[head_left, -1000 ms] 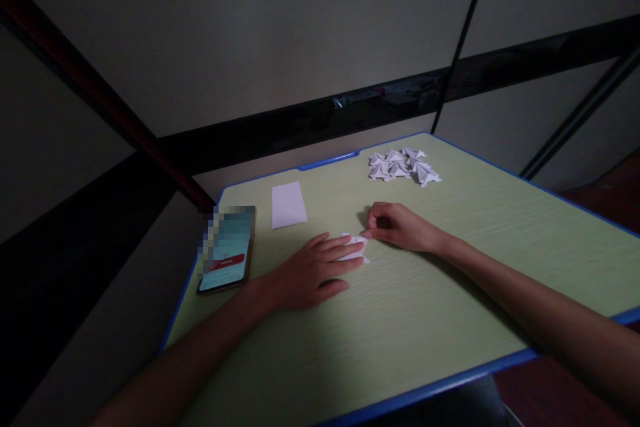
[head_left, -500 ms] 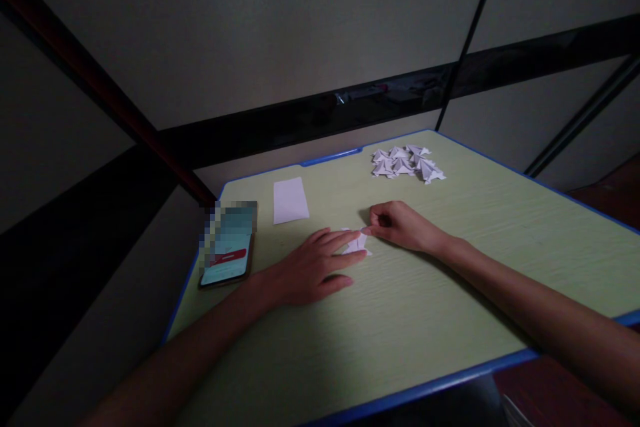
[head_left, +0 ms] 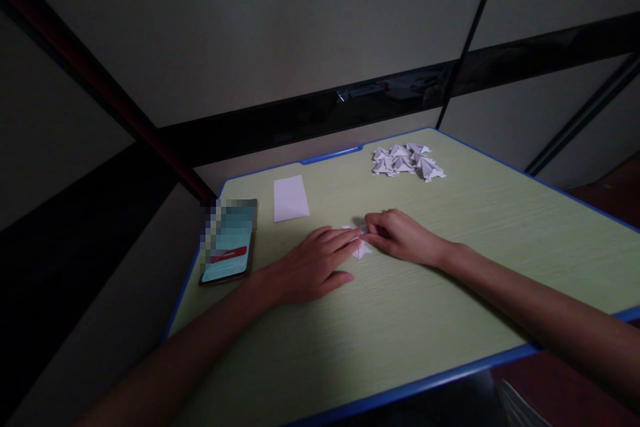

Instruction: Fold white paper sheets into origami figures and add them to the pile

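Folded paper: a small white piece (head_left: 362, 251) flat on the worktop (head_left: 410, 327), right of the smartphone (head_left: 231, 240), partly hidden by your fingers.
Left hand: yours (head_left: 315, 268) lies palm down, right of the smartphone, fingers stretched over the folded paper, grasping nothing.
Right hand: yours (head_left: 396, 233) is curled, farther right of the smartphone, thumb and forefinger at the paper's edge; whether they pinch it, you cannot tell.
Blank sheet: white rectangle (head_left: 291, 199), just beyond and right of the smartphone.
Origami figures: white cluster (head_left: 403, 165), well beyond and right of the smartphone.

Left hand (head_left: 316, 268) fingers drawn together; right hand (head_left: 399, 235) nearer them.
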The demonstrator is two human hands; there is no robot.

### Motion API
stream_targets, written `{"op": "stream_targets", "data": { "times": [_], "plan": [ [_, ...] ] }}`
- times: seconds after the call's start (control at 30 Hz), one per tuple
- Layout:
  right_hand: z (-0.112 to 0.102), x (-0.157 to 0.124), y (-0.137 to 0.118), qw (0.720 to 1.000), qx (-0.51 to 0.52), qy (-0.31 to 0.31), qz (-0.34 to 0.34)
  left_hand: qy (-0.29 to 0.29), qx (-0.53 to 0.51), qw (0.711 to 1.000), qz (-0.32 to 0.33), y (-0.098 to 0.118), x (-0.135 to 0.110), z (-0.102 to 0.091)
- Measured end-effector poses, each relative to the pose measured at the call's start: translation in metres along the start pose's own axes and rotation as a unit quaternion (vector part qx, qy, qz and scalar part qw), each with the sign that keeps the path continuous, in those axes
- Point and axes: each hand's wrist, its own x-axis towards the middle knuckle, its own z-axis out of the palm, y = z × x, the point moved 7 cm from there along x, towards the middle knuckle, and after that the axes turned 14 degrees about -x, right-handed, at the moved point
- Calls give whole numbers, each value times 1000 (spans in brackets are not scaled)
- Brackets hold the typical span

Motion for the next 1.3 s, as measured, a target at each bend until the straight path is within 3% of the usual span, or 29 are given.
{"op": "stream_targets", "data": {
  "times": [0.73,1.1,1.3],
  "plan": [
    [0,-4,-15,999,-35,0,-40,5,2,1000,0,-1,0,0],
    [5,-5,-34,996,6,-29,-85,6,9,1000,-3,0,1,-1],
    [5,-5,-27,988,102,-52,-107,6,9,1000,0,-2,0,1]
  ]
}}
